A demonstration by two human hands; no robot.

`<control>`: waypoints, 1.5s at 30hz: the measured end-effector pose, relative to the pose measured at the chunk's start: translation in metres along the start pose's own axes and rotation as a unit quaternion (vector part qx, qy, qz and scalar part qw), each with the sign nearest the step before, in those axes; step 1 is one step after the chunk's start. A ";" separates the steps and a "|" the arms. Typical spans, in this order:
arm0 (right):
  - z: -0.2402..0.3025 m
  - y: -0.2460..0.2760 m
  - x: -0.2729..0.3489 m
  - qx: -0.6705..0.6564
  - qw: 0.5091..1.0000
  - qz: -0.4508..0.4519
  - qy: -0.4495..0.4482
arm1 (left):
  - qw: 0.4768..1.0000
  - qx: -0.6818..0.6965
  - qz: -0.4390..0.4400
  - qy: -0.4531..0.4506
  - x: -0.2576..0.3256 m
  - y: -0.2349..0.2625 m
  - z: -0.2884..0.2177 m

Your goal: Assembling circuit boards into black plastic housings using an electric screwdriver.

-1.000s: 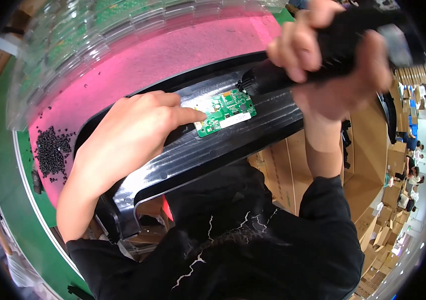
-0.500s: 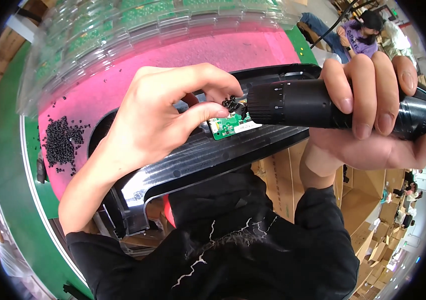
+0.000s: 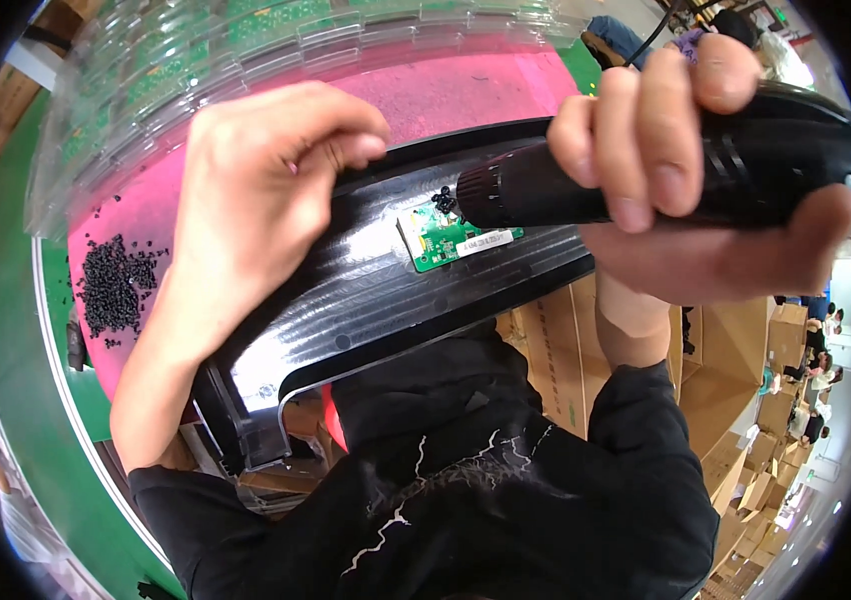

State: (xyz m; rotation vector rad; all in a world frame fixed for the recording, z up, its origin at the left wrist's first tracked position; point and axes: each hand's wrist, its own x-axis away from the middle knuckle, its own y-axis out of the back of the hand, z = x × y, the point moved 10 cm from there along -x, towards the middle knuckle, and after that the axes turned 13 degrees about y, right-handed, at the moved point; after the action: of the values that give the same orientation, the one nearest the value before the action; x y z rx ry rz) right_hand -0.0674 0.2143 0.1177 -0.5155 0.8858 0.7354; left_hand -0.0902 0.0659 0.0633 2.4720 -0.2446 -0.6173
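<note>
My right hand point(image 3: 668, 150) grips a black electric screwdriver point(image 3: 546, 185), its nose pointing left over a green circuit board point(image 3: 436, 248). A clump of small black screws point(image 3: 444, 200) clings around the screwdriver's tip, just above the board; the bit itself is hidden. The board, with a white label strip, sits in a long glossy black plastic housing point(image 3: 366, 310) lying across in front of me. My left hand point(image 3: 256, 190) hovers over the housing's left part, apart from the screwdriver. Its fingers are curled together, and whatever is between the fingertips cannot be made out.
A pile of loose black screws point(image 3: 114, 290) lies on the pink mat point(image 3: 446, 92) at left. Clear plastic trays point(image 3: 276, 50) with green boards are stacked along the back. Cardboard boxes point(image 3: 726, 345) stand at right. Another person point(image 3: 691, 42) sits at the far right.
My left hand has left the screws at the tip and moved left and up. The screwdriver has shifted left, with the screw clump still at its tip, and more of the board shows.
</note>
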 end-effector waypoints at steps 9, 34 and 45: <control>-0.039 0.009 0.021 0.041 0.993 -0.113 -0.015 | 0.999 -0.028 -0.019 0.031 -0.002 -0.008 0.006; -0.021 -0.005 0.001 0.030 0.995 -0.096 0.009 | 0.980 -0.109 0.146 -0.085 0.013 -0.039 0.004; 0.023 -0.009 0.003 0.029 0.996 -0.081 0.029 | 0.975 0.045 0.172 -0.131 0.014 -0.040 -0.011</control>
State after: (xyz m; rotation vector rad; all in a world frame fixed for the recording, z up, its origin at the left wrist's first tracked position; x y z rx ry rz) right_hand -0.0475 0.2254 0.1288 -0.5529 0.9045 0.5477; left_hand -0.0712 0.0997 0.0426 2.3469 -0.7997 -0.7919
